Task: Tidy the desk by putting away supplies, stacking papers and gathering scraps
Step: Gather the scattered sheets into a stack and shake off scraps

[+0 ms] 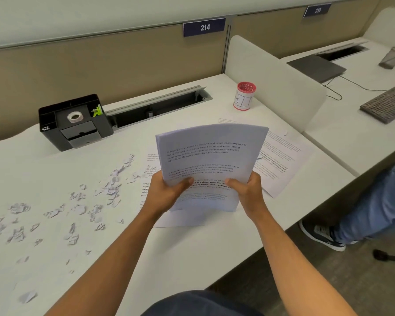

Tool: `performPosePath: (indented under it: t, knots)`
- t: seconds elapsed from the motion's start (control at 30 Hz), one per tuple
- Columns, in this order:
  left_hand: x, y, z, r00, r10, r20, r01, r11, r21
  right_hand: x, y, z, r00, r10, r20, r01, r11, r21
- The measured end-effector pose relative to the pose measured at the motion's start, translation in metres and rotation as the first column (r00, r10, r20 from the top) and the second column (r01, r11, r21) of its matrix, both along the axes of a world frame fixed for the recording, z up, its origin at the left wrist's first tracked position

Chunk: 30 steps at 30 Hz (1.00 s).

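Both hands hold a stack of printed papers (211, 156) upright above the white desk (192, 252). My left hand (167, 192) grips its lower left edge and my right hand (246, 190) grips its lower right edge, thumbs on the front page. More printed sheets (281, 156) lie flat on the desk behind and under the stack. Several torn paper scraps (78, 206) are scattered over the desk's left half. A black desk organiser (73, 122) stands at the back left with a tape roll (75, 116) in it and green items (97, 110) in a side slot.
A red-rimmed white cup marked BIN (244, 95) stands at the back right. An open cable tray (160, 106) runs along the back. A white divider (274, 83) separates the neighbouring desk with a keyboard (385, 103). Another person's leg and shoe (328, 236) are at right.
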State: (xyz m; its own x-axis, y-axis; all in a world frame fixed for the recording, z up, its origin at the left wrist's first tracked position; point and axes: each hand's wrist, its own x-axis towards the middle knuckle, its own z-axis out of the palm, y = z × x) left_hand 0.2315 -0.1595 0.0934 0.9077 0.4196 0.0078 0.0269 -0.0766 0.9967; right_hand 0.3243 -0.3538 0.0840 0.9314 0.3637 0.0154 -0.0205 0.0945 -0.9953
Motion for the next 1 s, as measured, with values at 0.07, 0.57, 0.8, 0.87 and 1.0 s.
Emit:
performPosePath:
  t: [0.07,0.57,0.8,0.87,1.0]
  knots:
    - [0.000,0.001,-0.001,1.000,-0.027,0.004,0.027,0.999,0.018,0.002,-0.002,-0.002,1.000,0.016,-0.014,-0.016,1.000,-0.012]
    - [0.004,0.024,-0.003,0.984,0.177,0.004,-0.177,0.984,-0.006,0.035,-0.032,-0.039,0.981,-0.142,0.132,0.182,0.910,-0.372]
    - [-0.003,0.045,-0.005,0.974,0.226,-0.016,-0.226,0.970,-0.093,0.055,-0.037,-0.075,0.924,0.133,0.358,0.290,0.366,-0.884]
    - [-0.005,0.048,-0.006,0.972,0.231,-0.032,-0.233,0.966,-0.109,0.060,-0.034,-0.079,0.945,0.163,0.283,0.234,0.267,-0.935]
    - [-0.007,0.053,-0.008,0.971,0.234,-0.049,-0.238,0.961,-0.137,0.063,-0.031,-0.082,0.970,0.159,0.185,0.142,0.246,-0.959]
